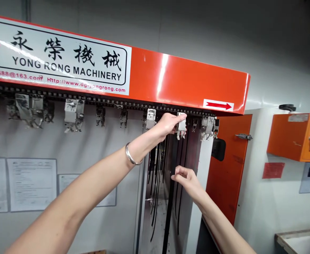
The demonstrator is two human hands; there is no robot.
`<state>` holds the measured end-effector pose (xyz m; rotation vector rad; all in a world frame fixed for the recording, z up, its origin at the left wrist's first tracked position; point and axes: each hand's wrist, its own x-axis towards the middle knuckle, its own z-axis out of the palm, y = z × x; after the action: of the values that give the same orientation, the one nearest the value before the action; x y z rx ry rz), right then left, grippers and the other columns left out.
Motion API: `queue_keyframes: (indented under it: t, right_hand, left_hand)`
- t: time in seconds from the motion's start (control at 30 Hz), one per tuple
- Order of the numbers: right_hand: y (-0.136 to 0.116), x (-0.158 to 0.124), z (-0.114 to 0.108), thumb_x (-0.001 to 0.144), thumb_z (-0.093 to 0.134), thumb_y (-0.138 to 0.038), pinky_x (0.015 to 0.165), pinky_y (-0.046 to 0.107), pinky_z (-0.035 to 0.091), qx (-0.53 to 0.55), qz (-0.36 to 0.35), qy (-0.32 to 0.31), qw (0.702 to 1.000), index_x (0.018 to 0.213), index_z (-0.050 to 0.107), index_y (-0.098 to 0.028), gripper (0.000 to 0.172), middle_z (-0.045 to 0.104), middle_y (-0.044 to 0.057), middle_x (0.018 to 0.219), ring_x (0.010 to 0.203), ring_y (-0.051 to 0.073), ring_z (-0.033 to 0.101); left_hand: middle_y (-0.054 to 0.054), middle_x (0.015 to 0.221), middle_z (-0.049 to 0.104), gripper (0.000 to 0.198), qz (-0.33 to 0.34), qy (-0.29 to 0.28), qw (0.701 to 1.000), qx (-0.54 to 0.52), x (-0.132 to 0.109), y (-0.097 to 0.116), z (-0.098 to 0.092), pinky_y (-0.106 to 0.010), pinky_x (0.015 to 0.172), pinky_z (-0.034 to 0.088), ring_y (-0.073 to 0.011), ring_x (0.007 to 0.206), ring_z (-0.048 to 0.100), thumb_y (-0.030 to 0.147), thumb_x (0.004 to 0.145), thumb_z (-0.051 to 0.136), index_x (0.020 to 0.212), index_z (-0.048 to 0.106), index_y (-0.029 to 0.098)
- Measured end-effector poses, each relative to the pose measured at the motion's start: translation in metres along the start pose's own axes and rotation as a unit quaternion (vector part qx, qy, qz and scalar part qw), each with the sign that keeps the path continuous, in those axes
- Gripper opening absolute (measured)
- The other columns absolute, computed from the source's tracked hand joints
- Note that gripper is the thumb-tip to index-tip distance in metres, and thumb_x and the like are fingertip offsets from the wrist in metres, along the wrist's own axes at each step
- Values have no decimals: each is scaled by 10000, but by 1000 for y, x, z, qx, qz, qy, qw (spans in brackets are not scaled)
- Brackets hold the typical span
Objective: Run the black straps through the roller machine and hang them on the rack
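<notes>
Reaching up beneath the orange machine header (186, 84), left hand (169, 125) with fingers extended and pressed against a white clip (182, 126) hanging from it; right hand (188, 180) lower down, fingertips pinched together just beside black strips (168, 215), any grasp on them impossible to tell.

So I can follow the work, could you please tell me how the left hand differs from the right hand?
The left hand is raised at a white clip, while the right hand sits lower, fingers pinched beside hanging black strips. A silver bangle circles the left wrist; the right wrist shows none. Both hands are bare.
</notes>
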<state>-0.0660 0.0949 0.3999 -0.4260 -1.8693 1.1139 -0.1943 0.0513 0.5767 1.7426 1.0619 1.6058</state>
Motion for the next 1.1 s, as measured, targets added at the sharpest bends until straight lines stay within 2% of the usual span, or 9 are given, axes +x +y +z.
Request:
queue_keyframes:
  t: [0.27,0.47,0.53,0.63,0.73,0.8,0.87,1.0,1.1]
  right_hand:
    - [4,7,-3,720,657,-308,565,246,249,-2,10,9,1000,629,492,-196,219,392,-53,599,595,108,337]
    - [4,8,-4,732,652,-303,570,251,241,-9,9,19,1000,641,485,-194,219,375,-57,600,597,106,321]
    - [4,9,-4,739,657,-302,584,251,259,-10,6,19,1000,648,495,-192,215,393,-57,606,603,107,342]
    - [4,9,-4,758,667,-319,637,257,323,-4,2,16,1000,667,536,-192,205,465,-48,630,634,119,425]
    - [6,-1,-6,757,719,-350,881,313,399,-4,6,22,1000,900,671,-215,203,652,5,944,944,194,576]
    - [9,-19,-8,772,736,-385,1089,372,299,24,25,48,998,1172,651,-294,420,589,11,1319,1280,237,462]
    - [13,-48,-11,829,672,-461,1167,413,217,112,38,86,989,1276,610,-328,470,476,2,1480,1428,240,307]
    - [11,-134,-14,925,486,-521,1162,465,275,296,34,158,941,1211,684,-226,456,511,77,1459,1442,270,310]
    - [-2,-214,-5,906,557,-467,1123,458,341,273,42,282,919,1170,708,-203,402,565,100,1405,1392,281,400]
  left_hand:
    - [-101,741,716,342,-1,-7,1000,-1,-2,-1,1,-412,803,544,-177,655,688,392,922,551,767,655,106]
    - [-165,1269,618,439,3,21,999,26,-36,-25,-1,-406,973,462,-256,1170,580,460,805,688,1083,610,130]
    - [-169,1259,619,482,6,49,998,45,-44,-41,-1,-401,991,447,-259,1168,573,427,770,722,1115,597,115]
    - [-134,1083,685,320,50,72,993,78,-43,-58,0,-389,978,448,-241,1054,620,357,785,695,979,643,107]
    - [-111,1082,697,327,83,72,990,83,-41,-66,-3,-395,1008,442,-245,1080,619,407,788,698,966,663,136]
    - [-128,1239,648,485,72,66,993,65,-50,-70,-7,-416,1056,424,-267,1200,569,470,757,730,1112,634,154]
    - [-129,1417,528,626,72,75,994,38,-72,-79,-9,-435,1102,397,-269,1314,484,504,778,705,1293,531,192]
    - [-71,1442,502,492,139,153,978,-24,-143,-114,9,-409,1146,371,-231,1334,470,401,888,599,1347,483,266]
    - [-69,1338,574,418,144,168,971,-86,-202,-150,51,-407,1129,400,-247,1258,538,322,859,637,1260,548,249]
